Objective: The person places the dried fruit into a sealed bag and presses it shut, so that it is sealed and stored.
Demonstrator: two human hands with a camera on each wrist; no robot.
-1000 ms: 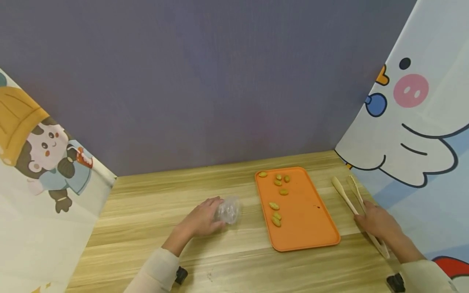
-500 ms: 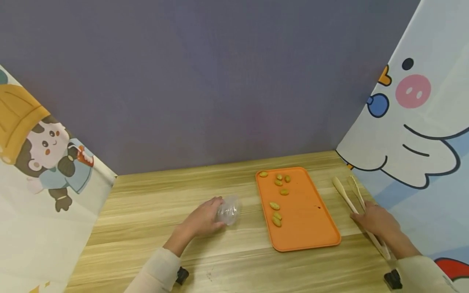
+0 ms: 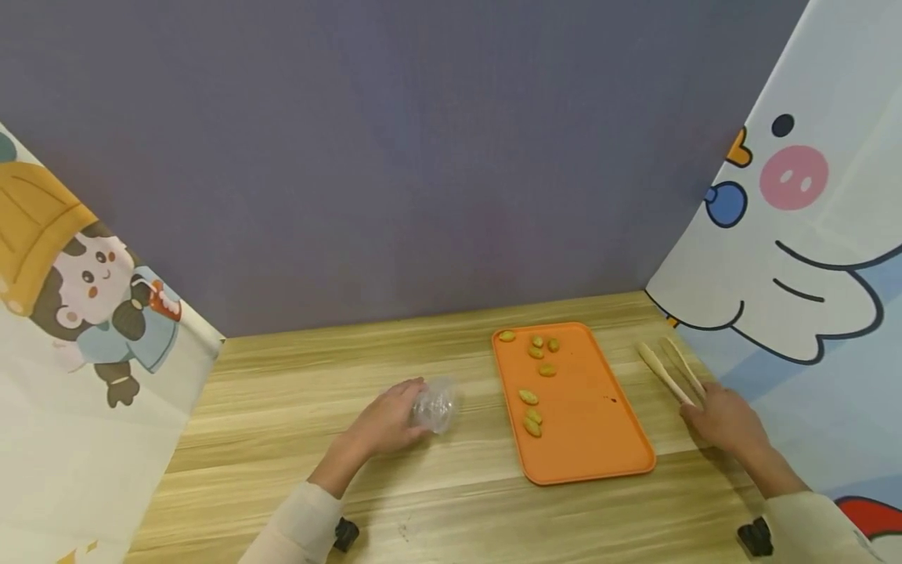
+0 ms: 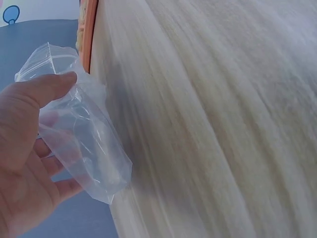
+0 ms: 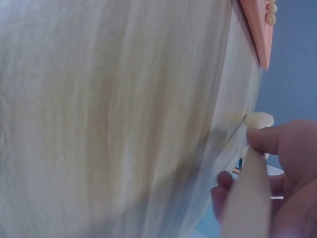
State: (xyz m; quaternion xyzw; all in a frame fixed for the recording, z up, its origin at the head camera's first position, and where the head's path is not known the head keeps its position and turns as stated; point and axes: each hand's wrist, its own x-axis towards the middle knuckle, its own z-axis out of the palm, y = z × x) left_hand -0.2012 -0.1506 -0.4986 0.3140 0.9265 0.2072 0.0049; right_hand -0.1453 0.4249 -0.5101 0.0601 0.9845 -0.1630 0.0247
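Observation:
My left hand (image 3: 389, 421) holds a clear plastic bag (image 3: 437, 407) just above the table, left of the orange tray. In the left wrist view the thumb lies over the crumpled bag (image 4: 94, 144) and the fingers are behind it; nothing shows inside. To the right of the tray, my right hand (image 3: 729, 423) grips wooden tongs (image 3: 662, 370), their two tips spread apart and pointing away from me. The right wrist view has the near end of the tongs (image 5: 247, 203) large and blurred under the thumb. Several small yellowish oval pieces (image 3: 528, 397) lie on the tray.
The orange tray (image 3: 585, 446) lies right of centre on the wood-grain table (image 3: 296, 392), with a small dark speck on it. A grey wall (image 3: 423, 157) stands behind. Cartoon-printed panels flank the table on the left and right.
The rear end of the tongs, seen below my right hand before, has risen out of sight behind the hand, and the tips shifted slightly left. My left hand and bag barely moved.

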